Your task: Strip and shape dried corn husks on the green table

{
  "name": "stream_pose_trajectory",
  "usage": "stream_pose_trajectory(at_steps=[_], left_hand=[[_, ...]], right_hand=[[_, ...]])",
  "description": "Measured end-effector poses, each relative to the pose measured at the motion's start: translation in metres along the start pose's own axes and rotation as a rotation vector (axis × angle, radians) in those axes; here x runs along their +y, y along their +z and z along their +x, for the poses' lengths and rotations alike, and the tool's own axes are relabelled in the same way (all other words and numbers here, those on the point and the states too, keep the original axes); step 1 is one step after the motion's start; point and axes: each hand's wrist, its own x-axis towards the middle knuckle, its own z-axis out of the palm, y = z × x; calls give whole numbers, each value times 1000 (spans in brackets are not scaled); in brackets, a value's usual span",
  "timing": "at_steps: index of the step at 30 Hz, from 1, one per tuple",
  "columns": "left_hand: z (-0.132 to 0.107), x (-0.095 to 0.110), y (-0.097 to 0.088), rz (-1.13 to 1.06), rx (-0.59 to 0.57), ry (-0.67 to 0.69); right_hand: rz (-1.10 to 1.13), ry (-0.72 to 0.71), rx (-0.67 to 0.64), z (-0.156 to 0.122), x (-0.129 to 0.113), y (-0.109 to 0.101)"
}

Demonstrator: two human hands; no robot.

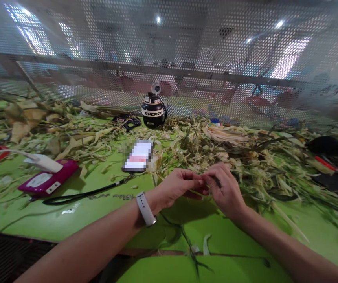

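My left hand [180, 185], with a white watch band [146, 209] on the wrist, is closed in a pinch. Its fingertips meet those of my right hand [224, 192], which is closed too. What sits between the fingers is too small and hidden to make out. Both hands hover low over the green table [222, 239]. Below them lies a thin dark green stem [185, 236] with a forked end, beside a pale curled strip of husk [206, 245]. A heap of dry, pale green plant scraps [245, 161] spreads just behind my right hand.
A lit phone [138, 156] with a black strap [83, 194] lies left of the hands. Further left is a magenta power strip [51, 179] with a white plug and cable. A black jug [153, 114] stands at the back before a perforated metal screen [186, 47].
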Motion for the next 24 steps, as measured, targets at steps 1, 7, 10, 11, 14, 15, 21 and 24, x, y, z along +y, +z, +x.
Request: stream_pose_trajectory(at_steps=[1,7,10,11,14,15,21,24], left_hand=[[0,0,0,3,-7,-10],[0,0,1,-12,-20,36],[0,0,1,-6,-8,117],[1,0,1,-7,7,131],[2,2,0,-50,75,144],[3,3,0,-79,92,142],[5,2,-1,-257,79,117],[4,0,0,-291,54,109]], right_hand=[[-3,-9,-2,0,0,0],[-13,-28,0,3,-2,-3],[-13,14,33,6,-2,-7],[-12,29,46,8,-1,-8],[-13,37,49,9,3,-11],[-11,22,37,9,4,-11],[-28,-179,-46,7,12,-10],[-93,-242,-47,7,14,-10]])
